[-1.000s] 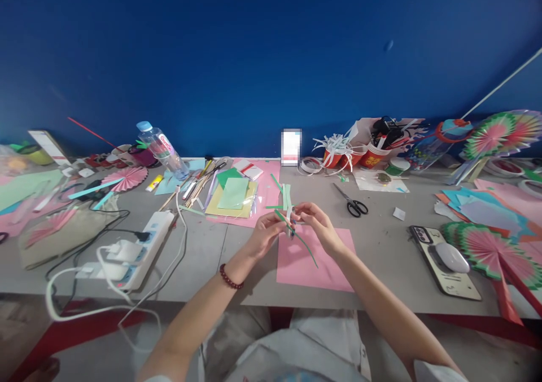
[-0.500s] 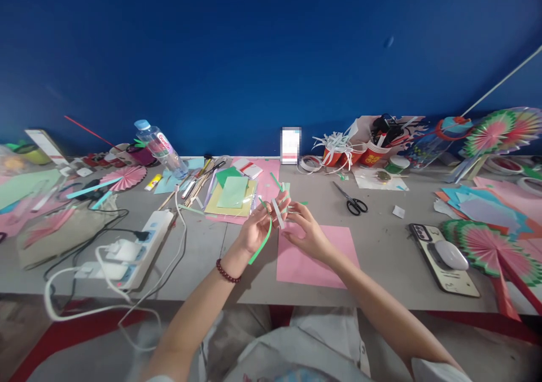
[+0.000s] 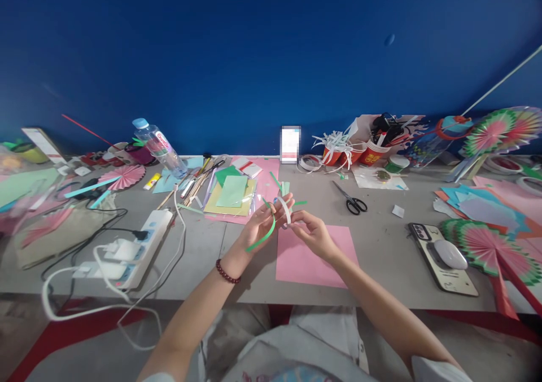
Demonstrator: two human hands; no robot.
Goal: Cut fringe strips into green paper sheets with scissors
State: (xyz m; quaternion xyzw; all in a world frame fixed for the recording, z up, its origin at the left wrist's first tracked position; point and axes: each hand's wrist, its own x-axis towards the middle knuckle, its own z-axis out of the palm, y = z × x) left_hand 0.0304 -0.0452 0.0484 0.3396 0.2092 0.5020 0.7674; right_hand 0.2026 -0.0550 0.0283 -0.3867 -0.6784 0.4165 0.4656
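My left hand point(image 3: 254, 228), with a dark red bead bracelet on its wrist, has its fingers closed on a narrow green paper strip point(image 3: 266, 236), which curls down toward the wrist. A white strip point(image 3: 284, 210), possibly paper or tape, arches in front of the left fingertips. At its lower end the thumb and fingers of my right hand point(image 3: 314, 234) are pinched together. Both hands are above the near edge of a pink paper sheet point(image 3: 317, 258) on the grey table point(image 3: 249, 280). More green strip ends point(image 3: 300, 202) show behind the fingers.
Black scissors point(image 3: 353, 201) lie to the right, beyond the pink sheet. A phone with a white mouse point(image 3: 450, 255) on it lies farther right. On the left are a power strip point(image 3: 146, 249) with cables and a plastic bottle point(image 3: 163, 150). Stacked coloured paper point(image 3: 232, 191) lies behind the hands.
The white strip has gone from straight to curved. My right fingers have closed in on its lower end. The green strip's loose end has swung up and left.
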